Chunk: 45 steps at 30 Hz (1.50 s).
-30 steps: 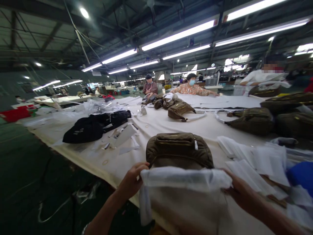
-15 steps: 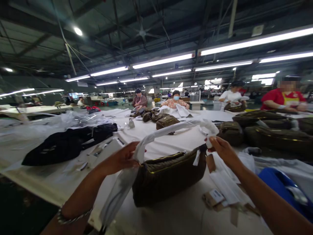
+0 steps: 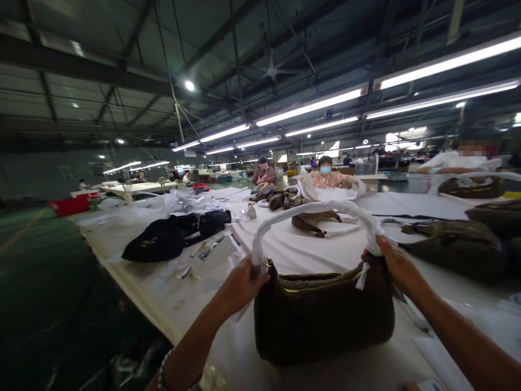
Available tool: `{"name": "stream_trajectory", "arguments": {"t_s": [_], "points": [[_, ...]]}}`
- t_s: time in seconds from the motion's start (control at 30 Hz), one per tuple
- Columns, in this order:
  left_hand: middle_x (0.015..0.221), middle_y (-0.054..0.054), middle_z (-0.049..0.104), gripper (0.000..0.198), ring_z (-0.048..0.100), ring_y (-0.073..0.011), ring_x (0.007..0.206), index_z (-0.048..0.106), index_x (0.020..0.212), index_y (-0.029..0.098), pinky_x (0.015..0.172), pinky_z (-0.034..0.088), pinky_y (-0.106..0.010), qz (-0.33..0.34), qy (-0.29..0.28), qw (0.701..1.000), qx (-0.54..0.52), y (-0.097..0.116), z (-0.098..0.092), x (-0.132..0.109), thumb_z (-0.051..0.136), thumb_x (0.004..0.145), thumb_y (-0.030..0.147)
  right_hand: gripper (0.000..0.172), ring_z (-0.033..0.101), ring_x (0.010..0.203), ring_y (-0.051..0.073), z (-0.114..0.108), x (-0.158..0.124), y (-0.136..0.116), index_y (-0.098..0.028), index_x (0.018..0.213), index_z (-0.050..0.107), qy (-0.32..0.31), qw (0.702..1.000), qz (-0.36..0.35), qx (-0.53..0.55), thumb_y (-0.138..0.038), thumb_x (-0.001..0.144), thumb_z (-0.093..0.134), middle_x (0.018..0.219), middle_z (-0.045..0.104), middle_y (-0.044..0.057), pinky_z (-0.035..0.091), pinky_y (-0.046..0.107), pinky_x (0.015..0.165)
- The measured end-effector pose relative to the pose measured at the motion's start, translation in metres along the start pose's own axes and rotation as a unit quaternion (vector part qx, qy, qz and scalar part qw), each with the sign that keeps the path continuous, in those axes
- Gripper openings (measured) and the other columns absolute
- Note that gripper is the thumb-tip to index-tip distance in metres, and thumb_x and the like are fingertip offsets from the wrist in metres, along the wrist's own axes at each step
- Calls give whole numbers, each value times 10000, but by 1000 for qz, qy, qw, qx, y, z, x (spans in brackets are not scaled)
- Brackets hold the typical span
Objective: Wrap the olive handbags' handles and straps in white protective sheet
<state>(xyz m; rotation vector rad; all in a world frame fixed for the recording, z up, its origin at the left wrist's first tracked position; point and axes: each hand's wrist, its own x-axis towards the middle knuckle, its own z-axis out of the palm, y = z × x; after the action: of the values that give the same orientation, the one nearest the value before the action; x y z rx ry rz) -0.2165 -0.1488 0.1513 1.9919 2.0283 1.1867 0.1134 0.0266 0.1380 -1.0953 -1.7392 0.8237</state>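
An olive-brown handbag [image 3: 325,315] stands upright on the white table [image 3: 285,250] right in front of me. Its arched strap [image 3: 317,209] is wrapped in white paper. My left hand [image 3: 242,285] is closed on the strap's left end where it meets the bag. My right hand [image 3: 396,266] is closed on the strap's right end, beside a small white tag. Both hands hold the bag by its upper corners.
A black bag [image 3: 175,239] and loose paper scraps lie at the left. More olive bags [image 3: 451,244] sit at the right and several [image 3: 285,201] further back. Other people work at the table's far end. The table edge drops to a green floor [image 3: 49,304] at the left.
The bag has gone from lying flat under a white sheet to standing upright. Both hands moved onto the ends of the paper-wrapped strap, which now arches over the bag.
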Motion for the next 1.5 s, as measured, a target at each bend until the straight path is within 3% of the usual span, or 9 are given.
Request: {"name": "stream_trajectory", "arguments": {"t_s": [0.1, 0.3, 0.43, 0.53, 0.73, 0.9, 1.1, 1.27, 1.5], "points": [[722, 2, 564, 254, 527, -150, 666, 489, 908, 165, 629, 396, -249, -20, 51, 997, -51, 5, 15, 0, 516, 766, 374, 620, 597, 792, 272, -1, 1, -3, -118, 791, 594, 60, 995, 10, -81, -604, 816, 211, 772, 629, 147, 455, 374, 734], [615, 48, 465, 187, 439, -114, 575, 499, 866, 180, 554, 343, -223, -28, 53, 993, -102, 20, 19, 2, 485, 778, 345, 325, 457, 1102, 266, 12, -57, -69, -209, 1046, 514, 287, 915, -217, -185, -413, 824, 395, 1135, 522, 118, 372, 384, 909], [626, 47, 471, 171, 434, -109, 573, 481, 899, 183, 551, 327, -222, -5, 32, 992, -123, 34, 21, -2, 483, 765, 290, 436, 586, 884, 246, 68, -84, -127, -202, 1029, 559, 74, 982, -162, -65, -505, 718, 519, 1003, 619, 89, 473, 340, 689], [637, 44, 468, 143, 409, -103, 561, 464, 858, 185, 535, 303, -222, 30, 22, 993, -108, 43, 23, -7, 501, 736, 248, 460, 607, 796, 221, 109, -76, -156, -137, 962, 580, -26, 992, -124, 3, -520, 718, 509, 871, 654, 99, 464, 296, 641], [663, 31, 474, 189, 385, -103, 575, 465, 865, 183, 528, 285, -222, 59, -3, 993, -104, 42, 21, -16, 528, 742, 312, 512, 530, 511, 190, 116, -53, -164, -176, 464, 463, 20, 964, -107, -244, -556, 788, 354, 460, 513, 72, 301, 270, 471], [678, 34, 458, 181, 371, -96, 594, 483, 873, 174, 532, 301, -208, 104, -93, 961, -241, 35, 18, -17, 522, 761, 311, 461, 378, 405, 101, 106, -47, -153, -188, 451, 356, -20, 987, -92, -132, -513, 777, 389, 398, 380, -9, 242, 225, 401], [979, -50, 521, 339, 475, -174, 895, 534, 1032, 177, 798, 380, -256, 170, -110, 932, -300, 49, 21, -27, 574, 743, 349, 490, 298, 384, 83, 105, -54, -159, -199, 408, 307, 88, 982, -78, -147, -523, 762, 402, 374, 316, -21, 222, 230, 385], [1144, -71, 513, 703, 456, -252, 1034, 460, 1201, 236, 902, 357, -329, 51, -120, 974, -186, 58, 19, -44, 719, 575, 423, 537, 339, 357, 104, 105, -65, -153, -216, 372, 295, 108, 971, -101, -187, -560, 780, 353, 347, 362, 14, 233, 248, 383], [895, -12, 608, 274, 526, -150, 797, 552, 1069, 218, 746, 405, -245, 75, -146, 946, -279, 57, 13, -42, 475, 806, 229, 556, 334, 342, 97, 103, -80, -155, -215, 381, 284, 113, 974, -104, -164, -605, 773, 350, 339, 376, 12, 235, 245, 373]]}}
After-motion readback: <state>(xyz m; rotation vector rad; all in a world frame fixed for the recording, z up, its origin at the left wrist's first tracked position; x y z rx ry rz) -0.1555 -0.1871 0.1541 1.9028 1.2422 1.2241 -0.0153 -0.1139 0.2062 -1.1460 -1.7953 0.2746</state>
